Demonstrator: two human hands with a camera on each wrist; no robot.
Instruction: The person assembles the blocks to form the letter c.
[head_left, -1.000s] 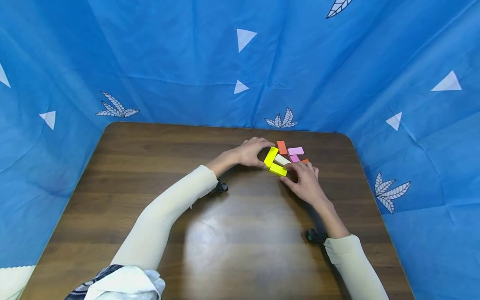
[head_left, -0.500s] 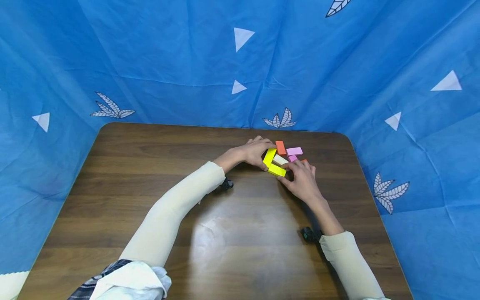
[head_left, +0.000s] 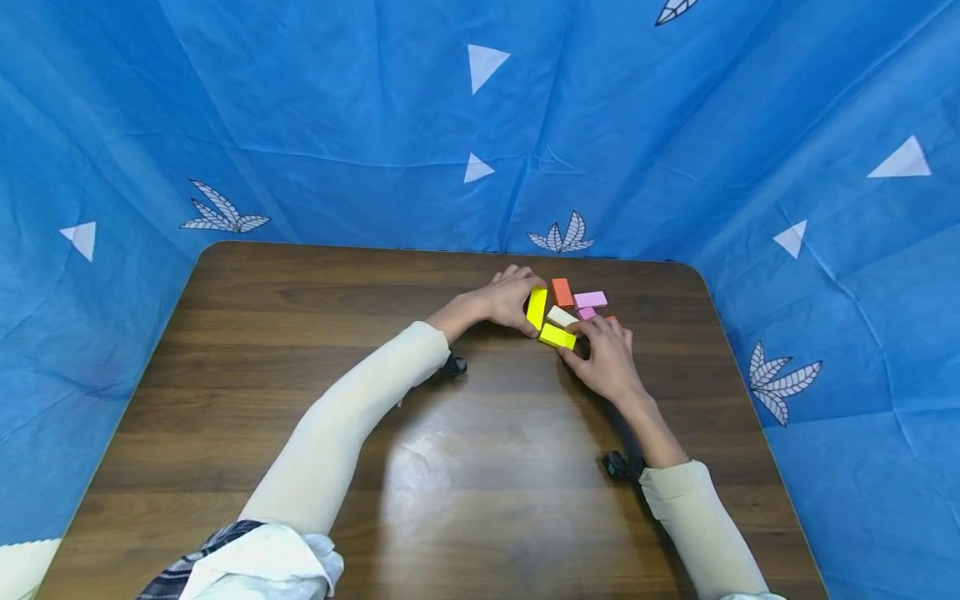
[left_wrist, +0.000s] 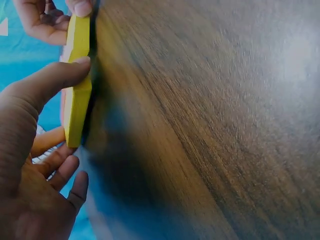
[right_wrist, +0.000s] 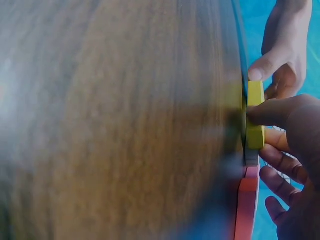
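Observation:
My left hand [head_left: 507, 300] grips a yellow block [head_left: 536, 308] between thumb and fingers, at the left side of a small block group. In the left wrist view the thumb presses one end of that yellow block [left_wrist: 77, 112] and fingertips reach its other end. My right hand [head_left: 606, 357] pinches a second yellow block [head_left: 557, 337], thumb on the near side. The right wrist view shows this second yellow block [right_wrist: 256, 136] from its edge, low on the table. Between the two yellow blocks lies a cream block [head_left: 562, 317], partly overlapped by right fingers.
Behind the cream block lie an orange block [head_left: 562, 292] and a pink block [head_left: 590, 299]. Another pink block [head_left: 587, 313] and an orange one [head_left: 613, 320] are partly hidden by my right hand. A blue curtain [head_left: 337, 125] rises behind the wooden table [head_left: 300, 292].
My left hand has turned its yellow block and drawn it slightly away from the cream block and the other yellow block. The right hand stays at its block with little movement.

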